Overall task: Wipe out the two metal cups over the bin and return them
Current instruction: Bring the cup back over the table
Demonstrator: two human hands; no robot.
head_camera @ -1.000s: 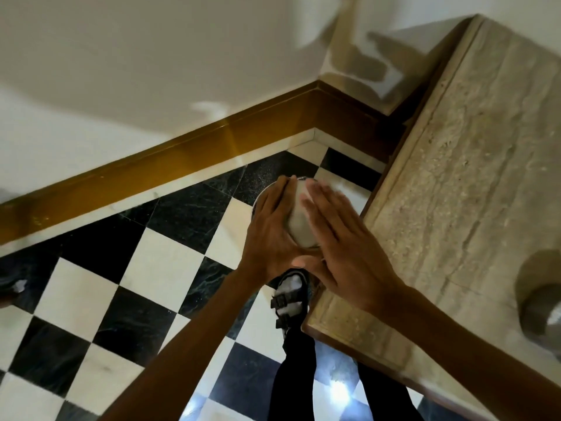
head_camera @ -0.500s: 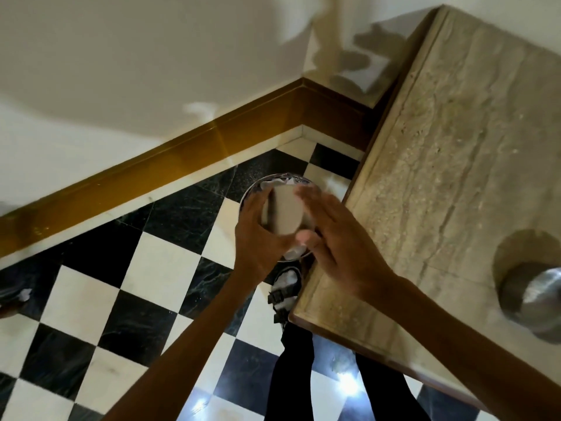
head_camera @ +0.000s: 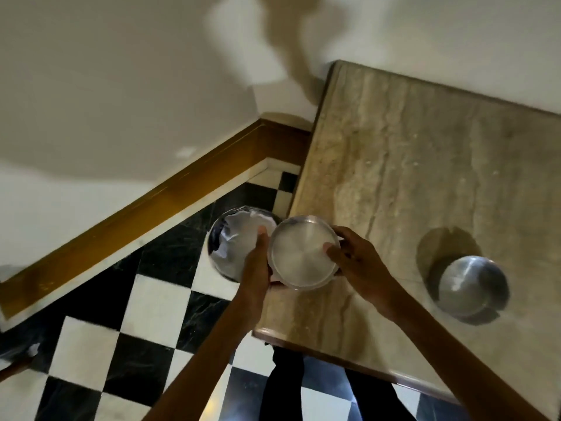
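Observation:
I hold a round metal cup between both hands, its open mouth facing up, over the left edge of the marble table. My left hand grips its left rim and my right hand grips its right side, thumb on the rim. Just left of the cup, on the floor below, stands the round metal bin with white crumpled paper inside. A second metal cup stands on the table to the right, apart from my hands.
The table's corner juts out near my legs. The black-and-white tiled floor spreads left, bounded by a brown skirting board and a pale wall. A blurred object lies at the far left.
The cup has moved right, from over the bin to the table's edge, and its mouth now faces up. My right hand has gone from covering its mouth to gripping its side.

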